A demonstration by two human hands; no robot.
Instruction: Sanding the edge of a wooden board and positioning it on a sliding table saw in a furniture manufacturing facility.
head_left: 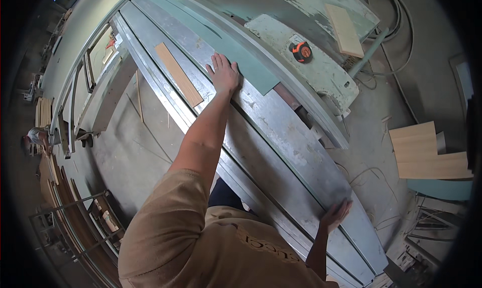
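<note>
Under left grip, metal table, slotted

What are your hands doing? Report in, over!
Left hand open, resting on the metal panels beside the green sheet. Right hand open, empty, also at the panels. Wooden strip lying on the panels, left of the left hand.

There is one left hand; one right hand; one tape measure.

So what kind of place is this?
It's probably a woodworking workshop. There's a long metal work table with a thin wooden strip on it, an orange-and-black tape measure nearby, and a cut wood-coloured panel off to the right.
</note>
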